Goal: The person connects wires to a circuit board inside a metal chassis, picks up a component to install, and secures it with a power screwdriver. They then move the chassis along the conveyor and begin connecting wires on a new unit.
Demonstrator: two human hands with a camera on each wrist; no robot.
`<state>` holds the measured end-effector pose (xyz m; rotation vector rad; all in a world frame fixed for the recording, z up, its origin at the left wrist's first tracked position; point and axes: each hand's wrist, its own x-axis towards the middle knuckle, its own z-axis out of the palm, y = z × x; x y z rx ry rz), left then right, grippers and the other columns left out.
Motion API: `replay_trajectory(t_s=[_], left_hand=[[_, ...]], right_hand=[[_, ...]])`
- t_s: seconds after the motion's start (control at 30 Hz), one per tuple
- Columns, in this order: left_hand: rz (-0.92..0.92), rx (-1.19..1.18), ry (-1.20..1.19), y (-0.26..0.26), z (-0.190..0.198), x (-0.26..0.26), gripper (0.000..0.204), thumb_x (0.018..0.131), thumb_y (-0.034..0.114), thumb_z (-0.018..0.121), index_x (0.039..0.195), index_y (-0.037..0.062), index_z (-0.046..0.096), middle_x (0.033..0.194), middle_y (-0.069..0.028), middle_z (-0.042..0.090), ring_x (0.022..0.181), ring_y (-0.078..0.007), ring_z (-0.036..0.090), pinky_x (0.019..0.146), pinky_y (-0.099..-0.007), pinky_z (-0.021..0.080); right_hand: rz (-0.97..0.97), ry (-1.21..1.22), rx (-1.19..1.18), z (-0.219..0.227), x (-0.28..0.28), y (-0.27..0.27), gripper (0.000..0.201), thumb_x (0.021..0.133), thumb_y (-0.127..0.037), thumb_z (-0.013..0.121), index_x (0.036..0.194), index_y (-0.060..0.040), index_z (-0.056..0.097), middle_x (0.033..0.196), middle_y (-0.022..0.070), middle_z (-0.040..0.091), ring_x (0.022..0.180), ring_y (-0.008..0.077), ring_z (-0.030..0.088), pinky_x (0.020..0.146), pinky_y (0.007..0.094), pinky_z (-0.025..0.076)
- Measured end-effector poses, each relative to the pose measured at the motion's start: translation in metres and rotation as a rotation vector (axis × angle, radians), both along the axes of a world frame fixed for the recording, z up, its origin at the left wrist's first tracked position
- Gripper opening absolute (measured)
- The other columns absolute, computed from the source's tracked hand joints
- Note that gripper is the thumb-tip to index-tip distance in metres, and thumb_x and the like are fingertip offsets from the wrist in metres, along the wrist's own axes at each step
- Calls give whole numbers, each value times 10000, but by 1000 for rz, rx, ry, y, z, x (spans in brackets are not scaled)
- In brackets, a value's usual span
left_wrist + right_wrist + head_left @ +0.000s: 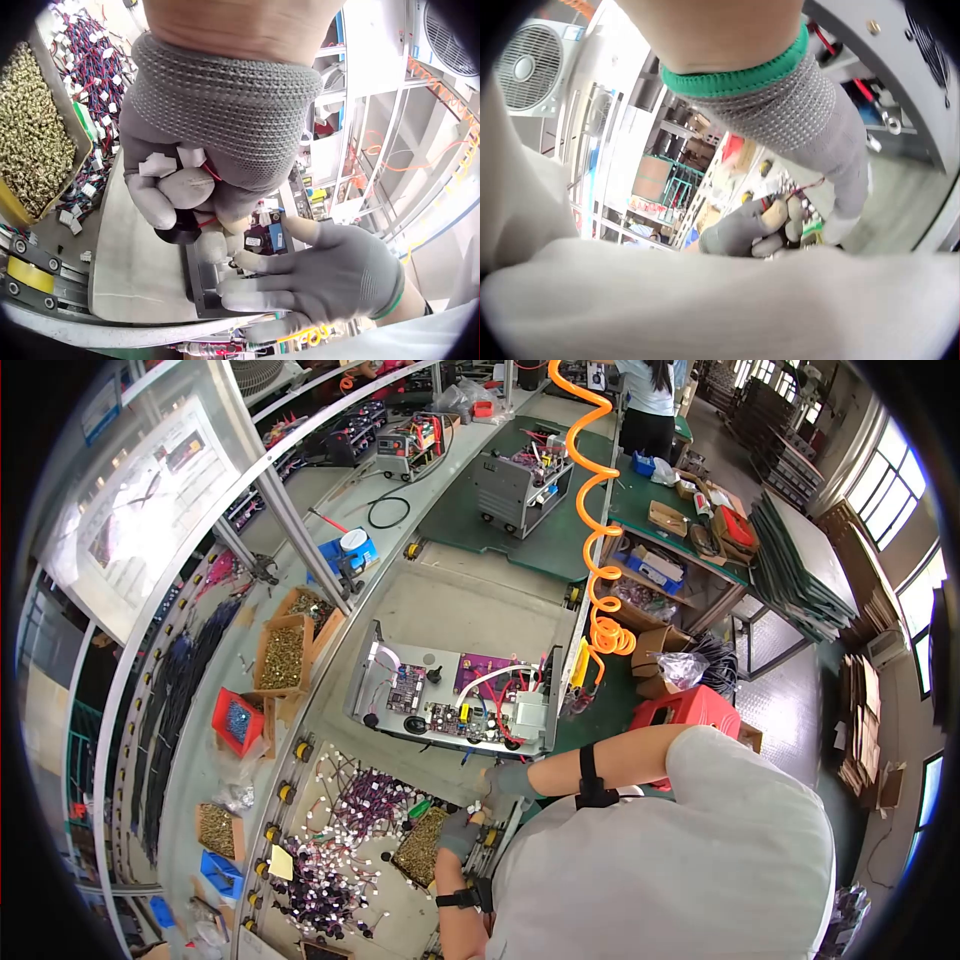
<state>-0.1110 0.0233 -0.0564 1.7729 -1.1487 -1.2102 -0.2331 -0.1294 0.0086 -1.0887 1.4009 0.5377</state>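
Note:
Both hands wear grey gloves. In the left wrist view my left hand [217, 127] has its fingers curled round a small black round part [178, 229] with red wire and white connectors [157, 165]. Beside it, my right hand [322, 274] has its fingers extended, tips close to the left fingers; whether they touch is unclear. In the head view the left hand [461, 834] is at the right edge of a box of brass-coloured hardware [422, 846], and the right hand [507, 784] is just below the open chassis [450, 660] with circuit boards.
A pile of wired connectors [330, 880] lies left of the hardware box. Further left stand a red bin [238, 722], a box of brass-coloured pieces [283, 657] and a blue bin [221, 874]. An orange coiled hose [600, 525] hangs right of the chassis; a grey machine [520, 490] stands behind.

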Motion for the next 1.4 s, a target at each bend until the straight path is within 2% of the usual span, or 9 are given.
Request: replay_trajectory(t_s=[0.07, 0.1, 0.17, 0.57, 0.8, 0.87, 1.03, 1.23, 1.4], left_hand=[[24, 55, 33, 5, -4, 2, 280, 827, 240, 613, 933, -19, 623, 674, -91, 598, 583, -136, 521, 519, -306, 418], [52, 106, 69, 6, -6, 4, 271, 835, 241, 604, 927, -13, 628, 677, -74, 599, 593, -124, 520, 523, -294, 417], [85, 128, 180, 15, -34, 8, 258, 843, 239, 595, 929, -1, 634, 679, -51, 590, 593, -114, 514, 523, -282, 413], [-10, 326, 331, -10, -14, 13, 324, 871, 268, 551, 1071, 15, 582, 762, -65, 585, 642, -127, 484, 565, -272, 397], [464, 241, 945, -57, 30, -23, 306, 895, 310, 529, 1043, 43, 554, 634, 5, 469, 486, -93, 408, 418, -240, 359], [321, 194, 774, -67, 23, -23, 304, 879, 313, 569, 1030, 49, 568, 629, 10, 475, 475, -79, 397, 420, -233, 356], [264, 225, 613, -76, 5, -20, 257, 860, 247, 607, 1029, 54, 586, 629, 22, 477, 485, -73, 406, 421, -228, 354], [366, 276, 1178, -76, -49, -10, 250, 835, 86, 583, 1081, 41, 573, 677, -10, 544, 516, -107, 467, 418, -241, 366], [310, 3, 584, -88, -59, -10, 248, 783, -58, 528, 1008, 17, 602, 766, -47, 614, 539, -115, 516, 431, -236, 363]], right_hand=[[945, -49, -272, -8, 2, -4, 526, 839, -486, 496, 1166, -73, 506, 1080, 141, 584, 793, 243, 625, 686, 400, 543], [942, -51, -274, -33, 0, -7, 526, 839, -486, 496, 1166, -73, 506, 1080, 141, 584, 793, 243, 625, 686, 400, 543], [-445, -26, -21, -95, -8, -13, 331, 850, -393, 543, 960, -81, 559, 912, 78, 605, 684, 225, 625, 645, 407, 535], [-539, -331, 197, -53, -18, -9, 235, 890, -346, 453, 884, -115, 499, 669, 23, 505, 494, 123, 498, 386, 260, 371], [-492, -377, 302, -32, -16, -11, 276, 899, -310, 428, 1019, -108, 574, 787, 56, 606, 542, 154, 506, 419, 306, 374], [584, -101, -545, -20, -10, -8, 315, 867, -312, 463, 1026, -79, 604, 879, 128, 644, 676, 255, 617, 538, 379, 470], [549, -28, -679, -8, -13, -6, 330, 784, -335, 535, 965, -78, 635, 896, 144, 655, 778, 300, 638, 683, 389, 492], [851, -35, -532, 14, 5, -11, 304, 755, -257, 604, 993, -70, 636, 899, 119, 661, 803, 282, 650, 652, 395, 501], [1098, -3, -765, 35, 18, -8, 289, 750, -263, 632, 948, -53, 657, 877, 99, 664, 813, 270, 650, 632, 394, 519]])
